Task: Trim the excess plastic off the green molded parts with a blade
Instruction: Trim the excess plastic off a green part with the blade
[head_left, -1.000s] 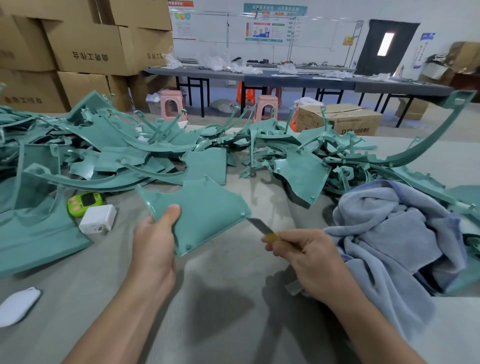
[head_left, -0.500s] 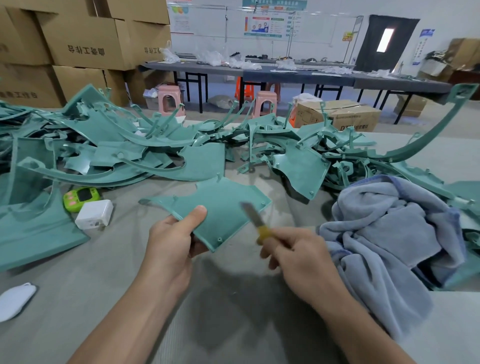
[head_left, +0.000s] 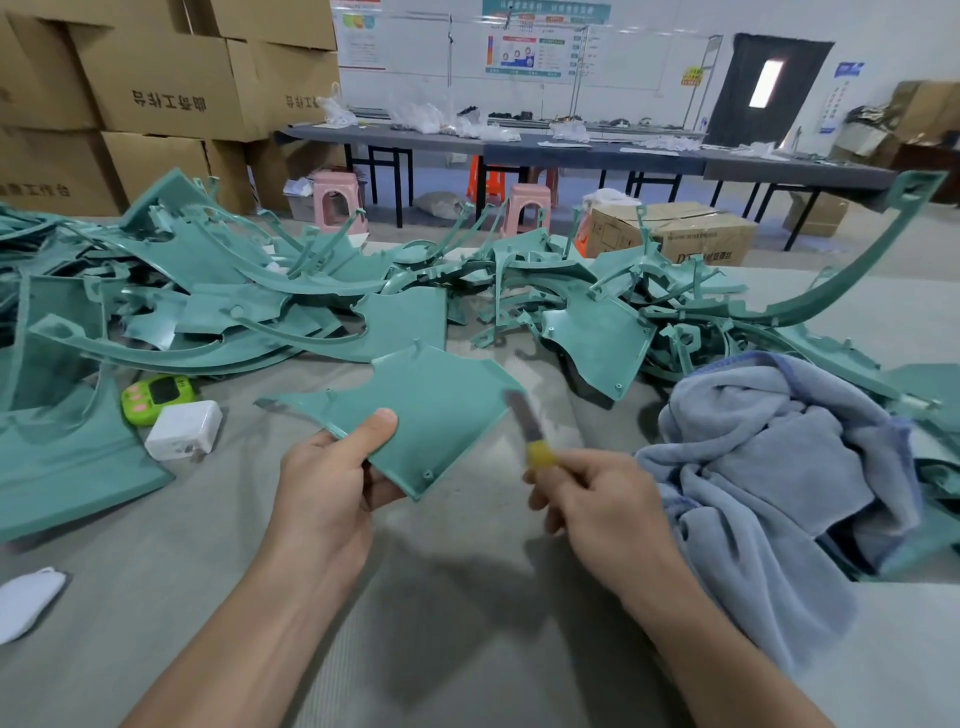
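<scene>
Green part (head_left: 431, 410) is held above the bench (head_left: 467, 623), in front of the person, by the left hand (head_left: 322, 499): the thumb lies on its top face near the lower edge and the rest of the hand is under it, so this hand grips it. One second ago the part stood tilted up toward the camera, and the blade was apart from it, on its right side. Now the part lies nearly flat with its thin point to the left, and the blade (head_left: 519, 415) is over its right edge. The blade is blurred, so I cannot tell if it touches the plastic. The right hand (head_left: 602, 504) holds the blade, with the fingers (head_left: 566, 470) curled round the yellow handle (head_left: 540, 457). I judge that the turning is done and the cut along the right edge is starting or about to start. Counted: one green part in the hand, one blade, two hands. Behind them a pile of green parts (head_left: 208, 291) spreads over the bench; they are tangled and too many to count. Also on the bench are one blue-grey towel (head_left: 779, 467) at the right, one small green timer (head_left: 156, 397) with one white charger (head_left: 184, 430) just beside it at the left, and one white mask (head_left: 26, 603) at the near left. Two pink stools (head_left: 335, 200) stand on the floor behind.
</scene>
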